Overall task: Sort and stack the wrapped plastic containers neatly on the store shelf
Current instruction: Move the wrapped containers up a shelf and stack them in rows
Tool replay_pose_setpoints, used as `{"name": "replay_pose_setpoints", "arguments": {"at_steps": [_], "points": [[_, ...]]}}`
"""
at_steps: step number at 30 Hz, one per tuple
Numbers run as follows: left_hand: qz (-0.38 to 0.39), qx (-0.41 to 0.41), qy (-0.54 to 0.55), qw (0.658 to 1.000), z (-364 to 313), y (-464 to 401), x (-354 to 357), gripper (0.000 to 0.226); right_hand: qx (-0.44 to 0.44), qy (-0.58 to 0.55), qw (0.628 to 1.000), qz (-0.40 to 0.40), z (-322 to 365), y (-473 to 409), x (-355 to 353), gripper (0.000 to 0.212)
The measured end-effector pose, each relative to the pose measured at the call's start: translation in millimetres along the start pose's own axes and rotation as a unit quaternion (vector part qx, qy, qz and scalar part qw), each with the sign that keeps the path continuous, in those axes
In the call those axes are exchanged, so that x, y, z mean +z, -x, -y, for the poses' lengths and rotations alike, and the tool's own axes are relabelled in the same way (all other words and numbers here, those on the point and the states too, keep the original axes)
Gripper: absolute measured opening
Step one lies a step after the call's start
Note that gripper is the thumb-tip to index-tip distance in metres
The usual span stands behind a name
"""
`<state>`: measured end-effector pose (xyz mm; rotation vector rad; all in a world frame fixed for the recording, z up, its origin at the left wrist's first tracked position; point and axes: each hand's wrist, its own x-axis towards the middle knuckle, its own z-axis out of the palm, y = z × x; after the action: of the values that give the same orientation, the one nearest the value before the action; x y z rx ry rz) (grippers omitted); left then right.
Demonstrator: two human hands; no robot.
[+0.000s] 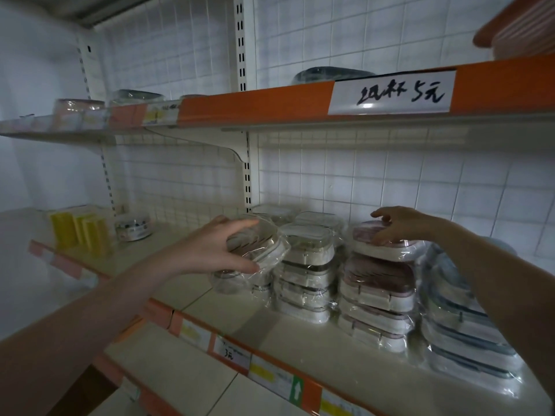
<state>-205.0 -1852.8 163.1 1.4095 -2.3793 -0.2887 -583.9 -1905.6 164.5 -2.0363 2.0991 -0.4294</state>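
The left grip [210, 250] is clamped on a wrapped container with a pinkish-brown lid [255, 247], thumb under its near edge and fingers over the top, holding it tilted above a short pile at the left end of the row. The right grip [390, 228] lies on the top container of the pink-lidded stack [378, 283], fingers curled over its far edge and thumb on the near side; I cannot tell whether it truly clasps it or only rests there.

Nearest, the middle shelf [228, 313] has an orange price strip [270, 364] along its front edge, with small tags stuck on it. On the shelf the wrapped containers stand in a row: the low pile under the held one, then a stack with clear lids [306, 280], then the pink-lidded stack, and at the right a stack with blue-grey trim [462, 334], each just beside the next. More clear-lidded containers [273, 212] sit behind them near the tiled wall.

Well apart to the left stand yellow packs [78, 232] and a small round tub [133, 228].

Above, the upper shelf carries a handwritten label [393, 93] on its orange strip, and an orange basin [519, 28] at far right.
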Motion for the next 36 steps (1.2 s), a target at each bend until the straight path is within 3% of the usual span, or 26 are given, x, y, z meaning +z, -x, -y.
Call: {"name": "replay_pose_setpoints", "arguments": {"at_steps": [6,11,17,21,30,36], "points": [[0.009,0.020,0.000,1.000,9.3,-4.0,0.6,0.087,-0.030,0.054,0.997,0.043,-9.1,-8.9,0.6,0.059],[0.009,0.024,0.019,1.000,17.6,-5.4,5.9,0.096,-0.039,0.087,0.993,0.065,-9.5,-9.7,1.5,0.059],[0.002,0.034,0.029,0.999,15.2,-2.6,10.8,0.090,-0.082,0.172,0.981,0.047,-10.5,-5.9,10.6,0.055],[0.007,0.049,0.022,0.999,11.4,1.0,8.5,0.086,-0.070,0.268,0.960,-0.034,-8.2,4.9,16.3,0.052],[-0.007,0.054,0.017,0.998,7.8,4.1,-9.1,0.082,-0.057,0.124,0.974,-0.183,16.1,37.0,16.4,0.038],[0.018,0.066,0.024,0.997,23.5,-19.6,-24.5,0.085,-0.043,0.074,0.976,-0.198,27.2,48.8,27.9,0.034]]}}
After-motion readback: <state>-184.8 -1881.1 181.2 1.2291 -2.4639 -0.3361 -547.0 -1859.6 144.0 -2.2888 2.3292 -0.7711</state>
